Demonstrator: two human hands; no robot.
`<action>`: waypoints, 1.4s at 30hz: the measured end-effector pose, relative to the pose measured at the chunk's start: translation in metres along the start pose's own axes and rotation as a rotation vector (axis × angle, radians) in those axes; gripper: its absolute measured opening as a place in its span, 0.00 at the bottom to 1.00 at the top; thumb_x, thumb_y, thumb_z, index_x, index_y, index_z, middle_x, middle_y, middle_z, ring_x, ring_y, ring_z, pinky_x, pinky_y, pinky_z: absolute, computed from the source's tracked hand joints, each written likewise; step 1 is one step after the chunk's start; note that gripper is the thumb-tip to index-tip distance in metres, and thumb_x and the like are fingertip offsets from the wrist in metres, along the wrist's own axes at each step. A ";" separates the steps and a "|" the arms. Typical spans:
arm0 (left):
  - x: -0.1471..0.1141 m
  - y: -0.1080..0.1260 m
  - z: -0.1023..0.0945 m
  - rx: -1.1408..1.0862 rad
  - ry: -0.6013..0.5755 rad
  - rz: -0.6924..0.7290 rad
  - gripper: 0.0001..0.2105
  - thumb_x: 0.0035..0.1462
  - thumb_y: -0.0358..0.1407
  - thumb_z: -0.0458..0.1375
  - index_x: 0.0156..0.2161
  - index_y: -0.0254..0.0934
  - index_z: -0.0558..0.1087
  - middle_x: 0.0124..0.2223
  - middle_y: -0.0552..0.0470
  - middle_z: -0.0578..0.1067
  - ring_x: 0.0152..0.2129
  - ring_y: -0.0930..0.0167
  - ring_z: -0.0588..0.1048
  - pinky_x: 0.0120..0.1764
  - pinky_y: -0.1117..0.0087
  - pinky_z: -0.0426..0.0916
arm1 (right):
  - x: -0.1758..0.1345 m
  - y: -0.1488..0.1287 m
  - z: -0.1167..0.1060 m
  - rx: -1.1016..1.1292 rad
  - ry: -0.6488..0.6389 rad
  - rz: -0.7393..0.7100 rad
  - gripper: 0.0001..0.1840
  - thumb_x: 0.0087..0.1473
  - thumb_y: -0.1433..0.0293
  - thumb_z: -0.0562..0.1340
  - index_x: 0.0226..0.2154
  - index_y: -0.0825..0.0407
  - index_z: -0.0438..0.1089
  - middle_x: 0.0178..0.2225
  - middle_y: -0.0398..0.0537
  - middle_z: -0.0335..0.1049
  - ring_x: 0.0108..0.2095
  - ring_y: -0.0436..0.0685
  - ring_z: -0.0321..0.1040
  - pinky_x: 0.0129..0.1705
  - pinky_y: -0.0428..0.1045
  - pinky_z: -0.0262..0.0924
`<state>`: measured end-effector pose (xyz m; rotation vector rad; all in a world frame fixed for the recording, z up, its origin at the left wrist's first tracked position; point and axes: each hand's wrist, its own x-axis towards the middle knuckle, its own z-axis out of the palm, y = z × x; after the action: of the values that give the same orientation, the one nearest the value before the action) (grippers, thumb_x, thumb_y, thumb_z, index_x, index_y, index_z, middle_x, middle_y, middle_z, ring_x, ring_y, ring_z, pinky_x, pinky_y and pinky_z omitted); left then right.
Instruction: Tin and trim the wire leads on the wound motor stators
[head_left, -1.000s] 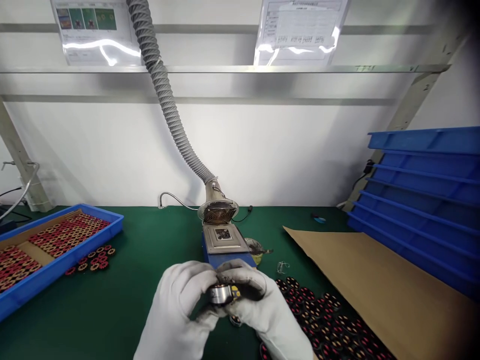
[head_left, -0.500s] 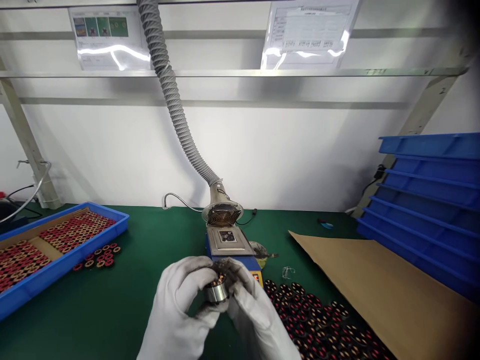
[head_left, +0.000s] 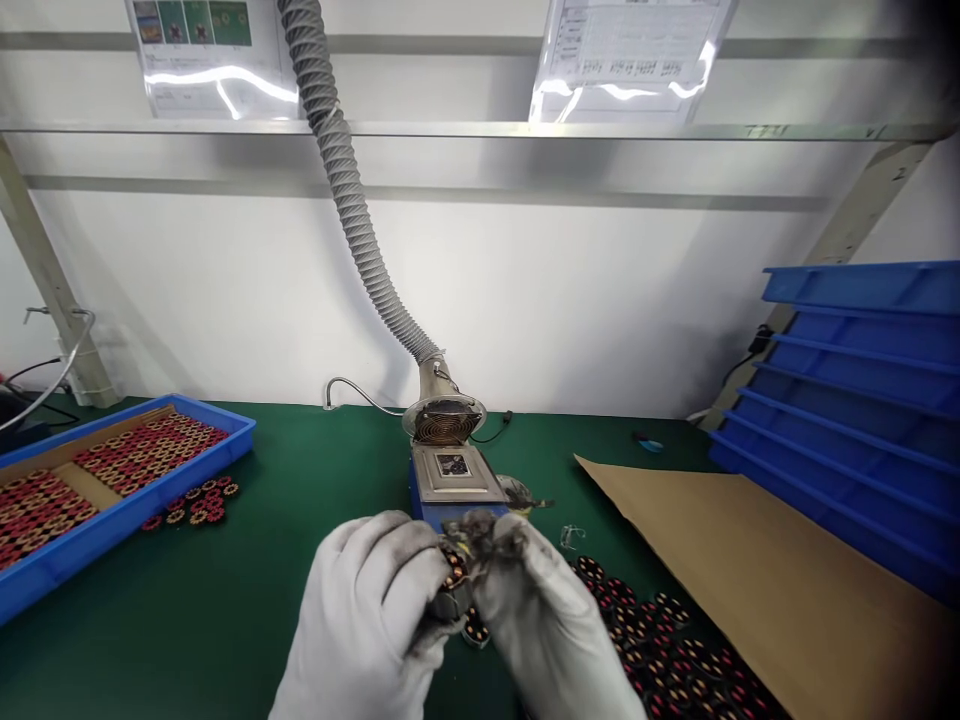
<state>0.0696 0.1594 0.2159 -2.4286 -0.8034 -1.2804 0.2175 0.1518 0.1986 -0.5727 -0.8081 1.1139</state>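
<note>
My left hand (head_left: 375, 610), in a white glove, is closed around a small round motor stator (head_left: 454, 570) with copper-coloured windings on its face and a grey metallic side. My right hand (head_left: 536, 600), also gloved, has its fingers pinched together at the stator's upper right edge. Its fingertips are blackened, and whatever they hold is blurred and hidden. Just below the hands another stator (head_left: 475, 629) shows in part. To the right lies a loose heap of black, red and copper stators (head_left: 660, 650), partly behind my right forearm.
Behind the hands stands a solder pot (head_left: 459, 478) under a ribbed exhaust hose (head_left: 352, 200). A blue tray (head_left: 244, 440) of stators sits left, with several loose stators (head_left: 206, 503) beside it. Brown cardboard (head_left: 720, 540) and stacked blue trays (head_left: 847, 400) are at right.
My right hand has shifted right and slightly up, its fingers now at the stator's edge. The stator in my left hand has turned and moved slightly right. Another stator now shows below.
</note>
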 end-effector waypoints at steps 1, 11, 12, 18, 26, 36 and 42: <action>0.000 0.000 0.000 0.006 0.013 -0.019 0.12 0.50 0.24 0.51 0.40 0.36 0.66 0.42 0.49 0.72 0.43 0.65 0.67 0.45 0.62 0.60 | 0.000 0.001 -0.003 0.022 0.022 -0.006 0.04 0.45 0.63 0.64 0.25 0.45 0.72 0.27 0.42 0.72 0.31 0.54 0.69 0.38 0.50 0.65; -0.005 -0.003 0.007 -0.184 0.052 -0.162 0.10 0.54 0.30 0.54 0.43 0.38 0.64 0.46 0.49 0.69 0.43 0.67 0.66 0.43 0.65 0.63 | -0.004 0.013 0.016 0.177 -0.155 0.302 0.16 0.39 0.65 0.69 0.35 0.49 0.73 0.33 0.50 0.75 0.32 0.58 0.72 0.37 0.54 0.66; -0.005 -0.005 0.007 -0.208 0.040 -0.153 0.11 0.55 0.30 0.54 0.44 0.38 0.64 0.46 0.49 0.69 0.43 0.67 0.66 0.43 0.65 0.63 | -0.005 0.013 0.017 0.209 -0.149 0.315 0.16 0.40 0.65 0.69 0.36 0.49 0.73 0.35 0.50 0.74 0.33 0.58 0.72 0.38 0.53 0.66; -0.003 -0.006 0.003 -0.021 0.097 0.023 0.11 0.55 0.25 0.50 0.44 0.31 0.67 0.43 0.45 0.70 0.42 0.65 0.66 0.44 0.61 0.60 | -0.001 0.018 0.017 0.131 -0.078 0.276 0.15 0.34 0.71 0.71 0.31 0.51 0.74 0.32 0.47 0.75 0.34 0.56 0.71 0.40 0.50 0.66; -0.002 -0.010 0.003 -0.132 0.075 -0.059 0.10 0.55 0.29 0.53 0.43 0.36 0.67 0.42 0.47 0.72 0.39 0.65 0.69 0.41 0.63 0.63 | -0.003 0.024 0.019 0.192 -0.058 0.302 0.17 0.35 0.68 0.71 0.33 0.49 0.73 0.33 0.46 0.75 0.33 0.56 0.72 0.37 0.50 0.67; -0.004 -0.017 0.005 -0.946 0.133 -0.619 0.07 0.52 0.28 0.55 0.30 0.41 0.74 0.34 0.53 0.75 0.39 0.69 0.72 0.39 0.76 0.68 | -0.003 0.015 0.011 0.269 -0.171 0.420 0.16 0.34 0.75 0.71 0.31 0.53 0.73 0.30 0.46 0.74 0.31 0.52 0.71 0.38 0.48 0.65; -0.005 -0.015 -0.004 -0.861 0.011 -0.680 0.16 0.45 0.29 0.62 0.41 0.46 0.72 0.47 0.55 0.71 0.43 0.69 0.70 0.44 0.77 0.66 | -0.015 0.007 0.018 0.453 -0.186 0.510 0.13 0.43 0.68 0.67 0.36 0.52 0.72 0.34 0.47 0.74 0.30 0.51 0.71 0.33 0.45 0.65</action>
<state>0.0559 0.1680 0.2142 -2.8538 -1.3677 -2.2645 0.1961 0.1409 0.1994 -0.2959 -0.5462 1.7807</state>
